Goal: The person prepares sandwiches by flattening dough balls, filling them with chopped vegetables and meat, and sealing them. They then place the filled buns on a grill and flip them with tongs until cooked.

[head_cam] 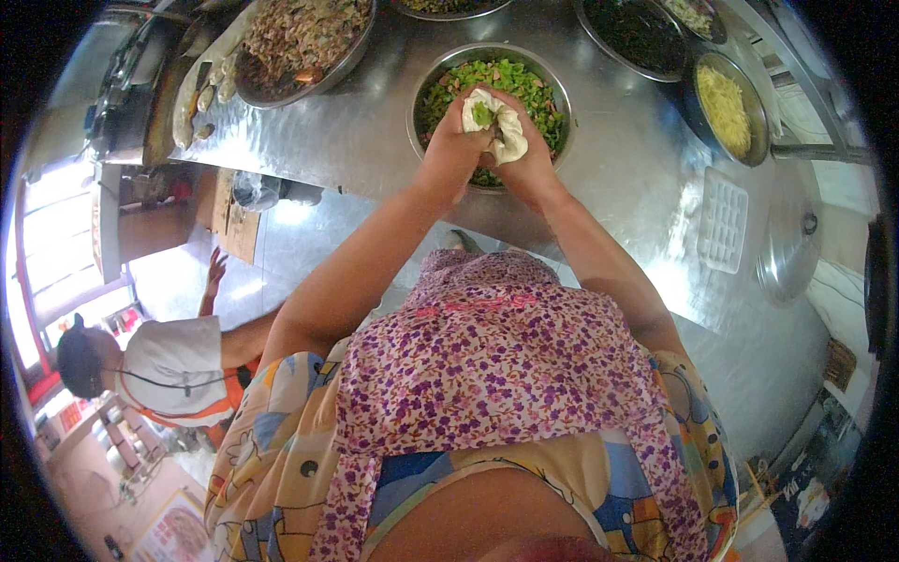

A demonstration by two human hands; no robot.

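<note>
Both my hands hold one piece of white dough, cupped around a green filling, above a steel bowl. My left hand (456,144) grips the left side of the dough wrapper (513,144), and my right hand (528,158) supports its right side. The wrapper's edge is gathered in folds, and its middle is still open, with a bit of green showing. Below the hands, the steel bowl (570,119) contains chopped green vegetable filling with small pinkish pieces (520,74). Some fingers are hidden behind the dough.
A large bowl of brownish filling (305,35) stands at the upper left, beside pale dough pieces (226,81). On the right are a bowl of dark filling (635,35), a bowl of yellow shreds (723,112), a white plastic tray (723,221) and a steel lid (790,246). A co-worker (172,358) is at the left.
</note>
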